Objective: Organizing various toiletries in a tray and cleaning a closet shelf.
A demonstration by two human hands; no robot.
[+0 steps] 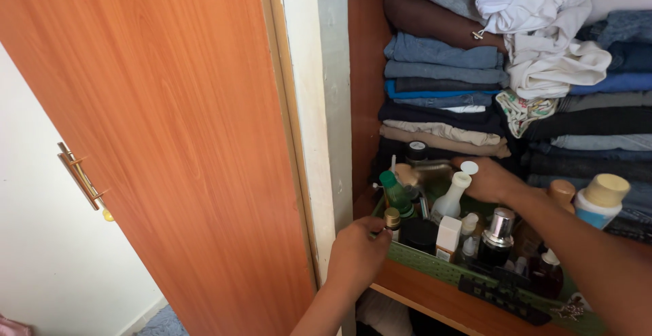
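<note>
My left hand (356,253) grips the near left corner of a green perforated basket (435,268) that sits on a wooden wardrobe shelf. My right hand (490,180) reaches into the back of the basket, fingers curled over the bottles there, next to a pale bottle with a flip cap (451,197); whether it holds anything is hidden. The basket is packed with several bottles: a green bottle (395,193), a small white box (448,235), a chrome-capped perfume bottle (497,235) and a black jar (420,233).
The orange wooden wardrobe door (170,146) with a brass handle (80,176) stands open on the left. Stacks of folded clothes (441,78) and white garments (543,30) fill the space behind the basket. A white bottle with a cream cap (601,200) stands at the right.
</note>
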